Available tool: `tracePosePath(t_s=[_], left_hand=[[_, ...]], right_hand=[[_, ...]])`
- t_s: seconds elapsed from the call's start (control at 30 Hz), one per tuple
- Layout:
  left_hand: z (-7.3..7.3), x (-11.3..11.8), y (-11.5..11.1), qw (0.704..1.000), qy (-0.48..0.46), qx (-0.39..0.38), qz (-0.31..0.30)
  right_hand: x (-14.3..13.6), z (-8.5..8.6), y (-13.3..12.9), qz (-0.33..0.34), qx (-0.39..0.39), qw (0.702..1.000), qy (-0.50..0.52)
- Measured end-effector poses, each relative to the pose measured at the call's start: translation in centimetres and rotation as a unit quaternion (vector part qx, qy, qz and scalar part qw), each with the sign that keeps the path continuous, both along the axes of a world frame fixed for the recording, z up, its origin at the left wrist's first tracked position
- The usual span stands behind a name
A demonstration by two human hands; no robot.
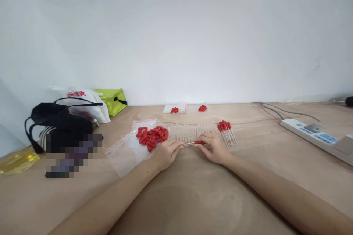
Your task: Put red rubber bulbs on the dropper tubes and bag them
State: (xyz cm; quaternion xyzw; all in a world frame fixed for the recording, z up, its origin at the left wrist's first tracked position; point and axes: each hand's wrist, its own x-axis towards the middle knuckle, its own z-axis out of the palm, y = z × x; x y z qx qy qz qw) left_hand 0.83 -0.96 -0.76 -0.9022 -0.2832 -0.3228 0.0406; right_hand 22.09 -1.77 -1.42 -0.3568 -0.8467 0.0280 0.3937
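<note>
I judge this bulb-fitting: left hand [165, 153] pinches tube [189, 144], right hand [211, 147] grips bulb [199, 142]. Likely needs pushing toward nine o'clock.

The bulbs [152, 137] are red, the box [112, 102] lime-green, the power strip [313, 138] white-and-blue.

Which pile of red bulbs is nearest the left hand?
The largest pile, on clear plastic beside the left hand; both smaller piles lie near the wall.

Both bare forearms [121, 195] over there slant toward the far edge of the brown wooden tabletop [176, 202], left hand [167, 154] near right hand [213, 148], each pinching.
</note>
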Motion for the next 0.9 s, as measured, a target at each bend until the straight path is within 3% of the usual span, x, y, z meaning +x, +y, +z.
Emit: tracePosePath(t_s=[0.47, 0.9], left_hand=[[0.0, -0.3, -0.5, 1.000, 0.002, 0.022, -0.011], [0.0, -0.4, -0.3, 1.000, -0.021, -0.006, -0.008]], right_hand=[[-0.5, -0.6, -0.4, 0.046, 0.016, 0.998, -0.048], [-1.1, 0.1, -0.5, 0.062, 0.051, 0.997, -0.022]])
